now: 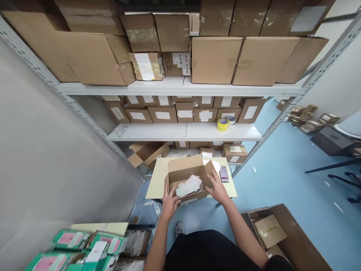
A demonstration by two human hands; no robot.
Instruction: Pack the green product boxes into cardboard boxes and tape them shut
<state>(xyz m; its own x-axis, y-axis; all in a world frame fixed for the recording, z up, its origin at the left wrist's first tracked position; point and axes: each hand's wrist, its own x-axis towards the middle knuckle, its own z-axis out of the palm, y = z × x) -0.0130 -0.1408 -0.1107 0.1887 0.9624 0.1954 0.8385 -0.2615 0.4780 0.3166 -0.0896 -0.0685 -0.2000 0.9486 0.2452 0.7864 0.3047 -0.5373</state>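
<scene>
An open cardboard box (186,164) sits on a small pale-yellow table (156,181) in front of me, its flaps up. White and pale-green paper slips (189,186) lie in a loose heap inside it. My left hand (169,204) grips the box at its near left corner, fingers over the edge. On the opposite side, my right hand (217,188) holds the right wall and flap, thumb and fingers bent around the edge. Right of the box, a phone (224,174) with a lit screen lies on the table, close to some white papers (216,165).
A metal shelf (180,90) behind the table carries many cardboard boxes. Yellow tape (222,125) lies on its middle level. A large carton (296,233) with smaller boxes stands at lower right. Green-and-pink packages (69,239) are at lower left, and a power strip (156,208) is on the floor.
</scene>
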